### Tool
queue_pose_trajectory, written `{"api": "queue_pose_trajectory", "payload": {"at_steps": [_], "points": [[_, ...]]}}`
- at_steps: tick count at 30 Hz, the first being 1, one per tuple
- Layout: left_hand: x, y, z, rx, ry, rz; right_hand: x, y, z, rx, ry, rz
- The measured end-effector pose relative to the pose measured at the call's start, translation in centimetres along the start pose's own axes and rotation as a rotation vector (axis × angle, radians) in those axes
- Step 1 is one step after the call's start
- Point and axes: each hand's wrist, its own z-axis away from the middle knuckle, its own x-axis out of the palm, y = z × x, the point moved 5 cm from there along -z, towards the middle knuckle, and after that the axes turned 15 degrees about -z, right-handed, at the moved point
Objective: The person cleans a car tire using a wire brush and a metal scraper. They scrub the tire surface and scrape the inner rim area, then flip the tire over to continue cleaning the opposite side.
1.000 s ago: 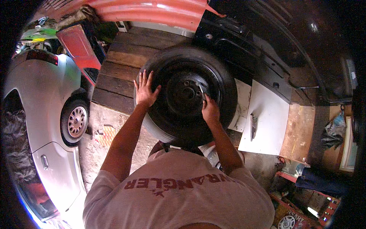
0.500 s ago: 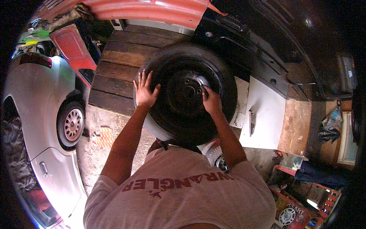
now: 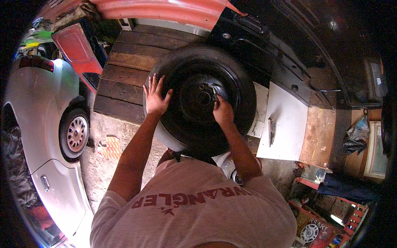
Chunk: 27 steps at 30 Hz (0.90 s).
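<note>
Hiding its hub, right hand [image 3: 222,111] grips black wheel [image 3: 202,99]; left hand [image 3: 155,97] spread flat.

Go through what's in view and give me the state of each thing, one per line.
Black wheel: held up between both hands.
Left hand: open, flat on the tyre sidewall.
Right hand: fingers curled at the rim near the hub.
Silver car: parked, on its wheels.
White board: lying flat.

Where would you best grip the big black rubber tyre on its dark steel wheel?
Grip the black rubber tyre by its outer tread, one hand on each opposite side. It stands tilted, face toward the person; the left hand lies flat on its left sidewall, while the right hand is at the hub.
</note>
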Motion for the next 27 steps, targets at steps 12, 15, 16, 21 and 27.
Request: {"api": "queue_pose_trajectory", "payload": {"at_steps": [12,15,16,21,27], "points": [[0.3,-0.4,0.2,-0.016,0.028,0.036,-1.7,0.8,-0.1,-0.099,0.076,-0.128],[0.6,-0.2,0.0,-0.054,-0.016,-0.011,1.2,-1.1,0.5,-0.085,-0.019,-0.001],[0.7,-0.1,-0.1,-0.047,-0.026,-0.028,2.7,-0.8,0.7,-0.096,0.021,-0.096],[1.5,-0.7,-0.1,-0.042,-0.026,-0.083,5.3,-2.8,3.1,-0.158,-0.04,-0.161],[1.7,-1.0,0.1,-0.056,-0.017,-0.063,0.9,-1.0,1.1,-0.029,0.033,-0.156]]}}
